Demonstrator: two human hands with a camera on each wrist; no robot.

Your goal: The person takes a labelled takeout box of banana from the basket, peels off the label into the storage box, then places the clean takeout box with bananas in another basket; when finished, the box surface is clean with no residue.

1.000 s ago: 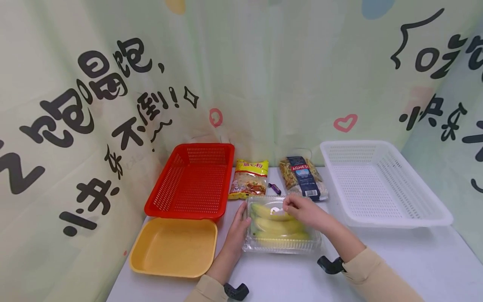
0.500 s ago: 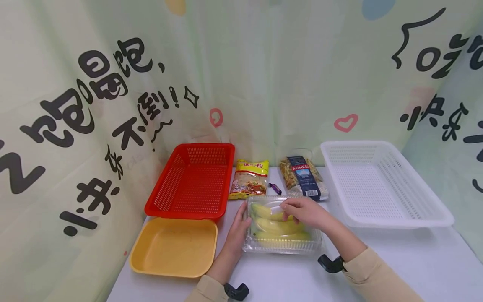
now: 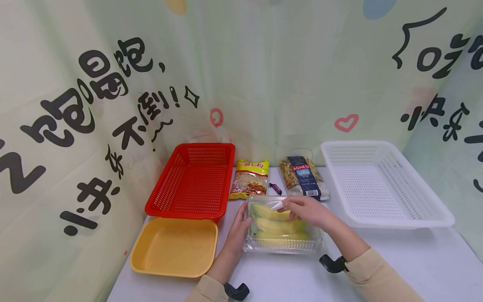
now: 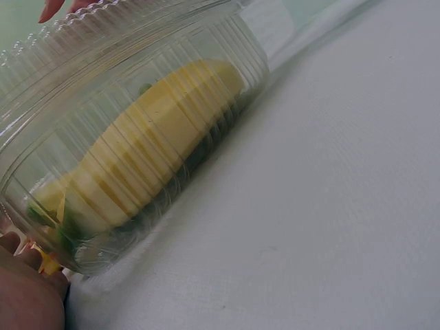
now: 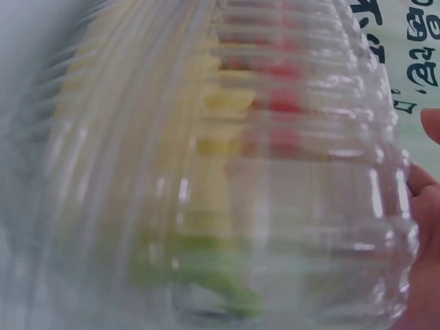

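Plastic box [image 3: 279, 250] | clear, ribbed | yellow bananas [image 3: 277, 227] inside, green-tipped

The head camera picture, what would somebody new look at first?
Probably the big black writing on the left and right of the pale green curtain. Next, the bright red basket, back left on the table. Then the clear plastic box of bananas mid-table, where the right hand pinches a small white label over it.

Wears beige sleeves [image 3: 377, 272] ending behind left hand [image 3: 237, 229] and right hand [image 3: 310, 212]; has a bent black camera [image 3: 333, 264] beside each cuff [image 3: 210, 287].
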